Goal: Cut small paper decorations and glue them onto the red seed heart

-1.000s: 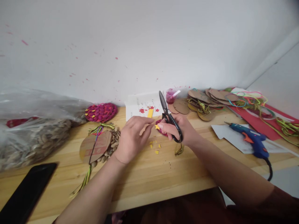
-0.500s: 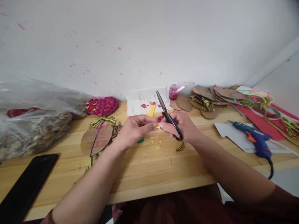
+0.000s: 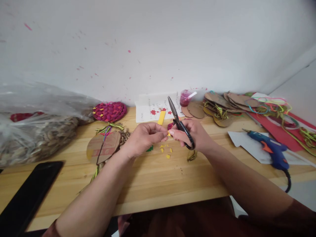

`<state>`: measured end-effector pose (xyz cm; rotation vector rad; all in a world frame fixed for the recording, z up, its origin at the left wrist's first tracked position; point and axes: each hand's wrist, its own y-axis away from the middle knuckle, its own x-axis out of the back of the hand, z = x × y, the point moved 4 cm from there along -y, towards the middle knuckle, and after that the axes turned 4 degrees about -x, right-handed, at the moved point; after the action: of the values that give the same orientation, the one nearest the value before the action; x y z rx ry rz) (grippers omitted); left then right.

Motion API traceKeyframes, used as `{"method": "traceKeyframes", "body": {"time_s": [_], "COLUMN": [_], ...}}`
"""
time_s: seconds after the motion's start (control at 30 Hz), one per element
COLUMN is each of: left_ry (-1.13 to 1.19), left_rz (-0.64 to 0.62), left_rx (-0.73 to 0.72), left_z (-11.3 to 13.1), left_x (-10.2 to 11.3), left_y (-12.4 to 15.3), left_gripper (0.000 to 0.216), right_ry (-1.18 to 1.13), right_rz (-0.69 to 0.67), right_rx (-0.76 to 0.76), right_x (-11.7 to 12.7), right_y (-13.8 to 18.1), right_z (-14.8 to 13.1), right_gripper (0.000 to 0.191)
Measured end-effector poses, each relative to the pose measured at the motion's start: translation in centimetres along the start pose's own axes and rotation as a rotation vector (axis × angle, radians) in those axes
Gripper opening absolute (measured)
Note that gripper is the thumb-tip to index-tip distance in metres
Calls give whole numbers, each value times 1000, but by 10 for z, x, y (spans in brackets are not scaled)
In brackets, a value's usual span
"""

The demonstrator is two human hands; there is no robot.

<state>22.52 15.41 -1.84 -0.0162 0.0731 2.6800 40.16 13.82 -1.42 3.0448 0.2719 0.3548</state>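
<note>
My right hand (image 3: 194, 135) grips black scissors (image 3: 179, 122), blades together and pointing up toward the wall. Its fingertips also pinch a tiny yellow paper piece (image 3: 169, 134). My left hand (image 3: 144, 137) meets it from the left, thumb and fingers pinched on the same yellow piece. Small yellow scraps (image 3: 166, 150) lie on the wooden table (image 3: 158, 184) just below both hands. A yellow paper strip (image 3: 161, 117) rests on a white sheet with red stars (image 3: 151, 110) behind the hands.
A clear bag of seeds (image 3: 37, 131) fills the left. A red disc with yellow stars (image 3: 110, 111), a cardboard oval with cords (image 3: 103, 146), a black phone (image 3: 27, 194), stacked cardboard ovals (image 3: 222, 103), a paint cup (image 3: 185, 97) and a blue glue gun (image 3: 270, 148) lie around.
Both hands have lifted a little off the table and come closer together. The left hand's fingers now pinch the yellow piece held at the right hand's fingertips.
</note>
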Motion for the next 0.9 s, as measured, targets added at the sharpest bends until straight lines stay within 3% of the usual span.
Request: {"method": "traceKeyframes", "body": {"time_s": [0.23,0.47,0.57,0.9], "left_ry": [130,363,445,600], "left_rz": [115,317,381,451], "left_rx": [13,-64,-117,-170], "left_z": [-1,6,9,9], "left_x": [3,8,10,14], "left_y": [-2,-3,-2,-2], "left_gripper": [20,23,25,29], "right_ry": [-28,17,80,302], "right_rz": [-29,-35,-37,-41], "right_rx": [39,-67,-26,32], "right_x": [1,-4,-6,-12], "right_y": [0,2,3,2], "right_z": [-4,3,2,18], "right_gripper": [29,33,35,40]}}
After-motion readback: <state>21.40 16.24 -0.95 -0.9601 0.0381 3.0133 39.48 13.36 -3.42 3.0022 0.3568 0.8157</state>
